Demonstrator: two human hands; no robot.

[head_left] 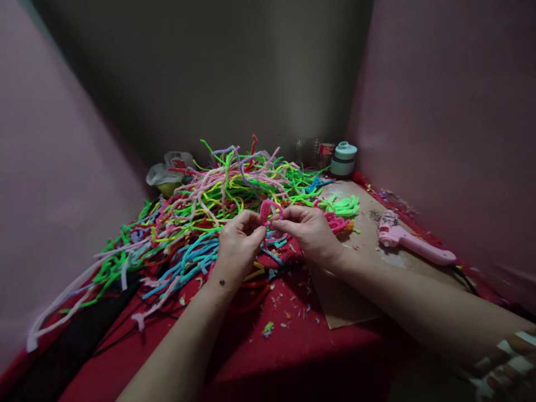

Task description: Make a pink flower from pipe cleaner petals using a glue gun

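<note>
My left hand [238, 244] and my right hand [307, 230] meet above the red cloth [293, 346], both pinching a short pink pipe cleaner [265, 211] bent into a small loop between their fingertips. Right behind the hands lies a big tangled heap of pipe cleaners [201, 218] in green, pink, blue, yellow and red. Long white and pink strands trail from the heap toward the lower left.
A pink glue gun [412, 241] lies on a brown cardboard sheet [347, 301] at the right, near small green and pink finished pieces [341, 212]. A teal lidded jar [344, 159] and a white bag [167, 173] stand at the back. Walls close in on three sides.
</note>
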